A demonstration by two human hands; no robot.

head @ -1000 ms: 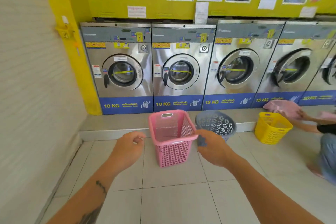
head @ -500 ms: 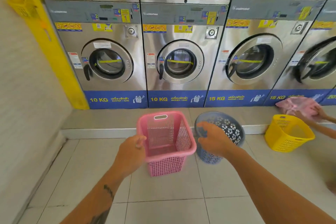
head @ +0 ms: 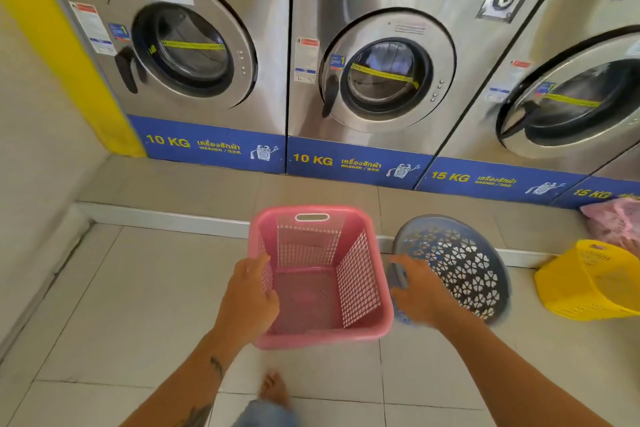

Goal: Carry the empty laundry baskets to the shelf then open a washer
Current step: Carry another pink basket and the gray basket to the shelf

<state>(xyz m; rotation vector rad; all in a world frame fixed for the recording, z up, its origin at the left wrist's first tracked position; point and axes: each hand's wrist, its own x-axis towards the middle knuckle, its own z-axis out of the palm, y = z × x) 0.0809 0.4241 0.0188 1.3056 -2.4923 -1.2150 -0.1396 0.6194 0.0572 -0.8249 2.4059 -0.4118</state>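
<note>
Pink basket (head: pixel 358 282) in left fingers (head: pixel 258 289), grey basket (head: pixel 462 263) in right fingers (head: pixel 414 293); tiled floor (head: pixel 138 288).

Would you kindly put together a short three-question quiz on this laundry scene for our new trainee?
1. True or false: the pink basket holds laundry.
2. Which label is on the leftmost washer? A 10 KG, B 15 KG, C 20 KG.
3. Fill in: the right hand is at the rim of the round basket, whose colour is ___.
Key: 1 false; 2 A; 3 grey-blue.
</note>
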